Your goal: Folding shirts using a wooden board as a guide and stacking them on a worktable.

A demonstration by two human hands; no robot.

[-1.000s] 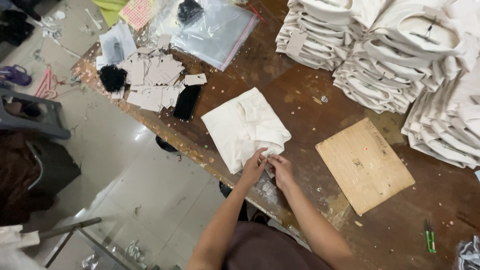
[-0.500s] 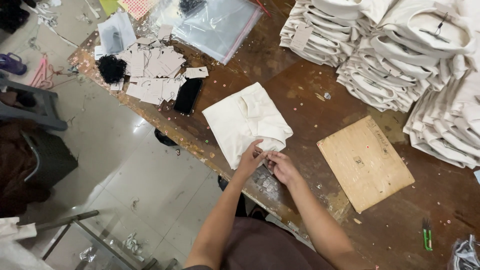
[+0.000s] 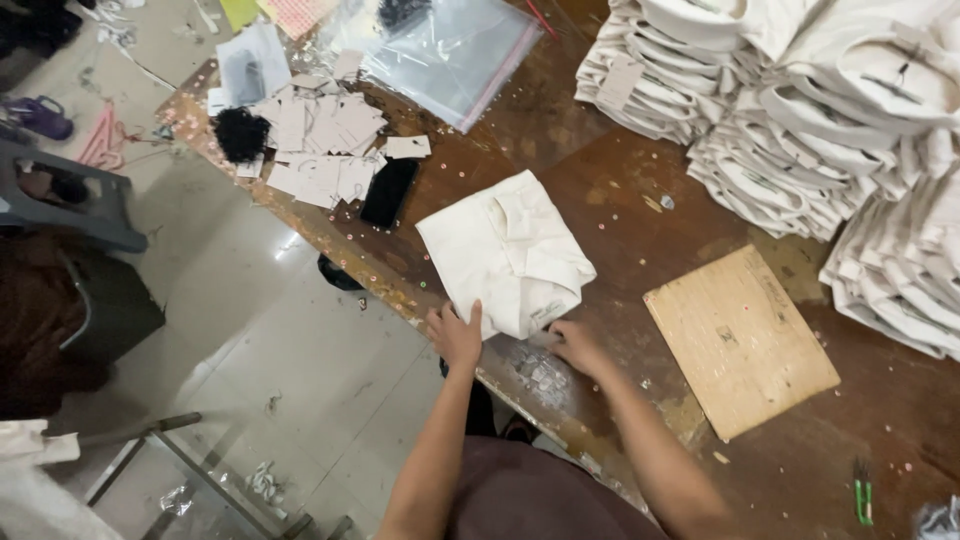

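Observation:
A folded cream shirt [image 3: 505, 250] lies on the worn brown table [image 3: 600, 190], near its front edge. My left hand [image 3: 456, 335] rests against the shirt's near left corner, thumb up along the cloth. My right hand [image 3: 574, 342] touches the near right corner, fingers curled at the hem. Whether either hand pinches the cloth is hard to tell.
Stacks of folded cream shirts [image 3: 790, 110] fill the table's far right. A cardboard sheet [image 3: 738, 340] lies right of my hands. Paper tags [image 3: 320, 150], black cords [image 3: 241, 133] and a clear plastic bag [image 3: 450, 55] sit at the far left. Green snips [image 3: 861, 492] lie near right. A dark stool [image 3: 60, 200] stands on the floor.
My hands have moved apart from the middle of the shirt's near edge to its two near corners. The view has shifted slightly.

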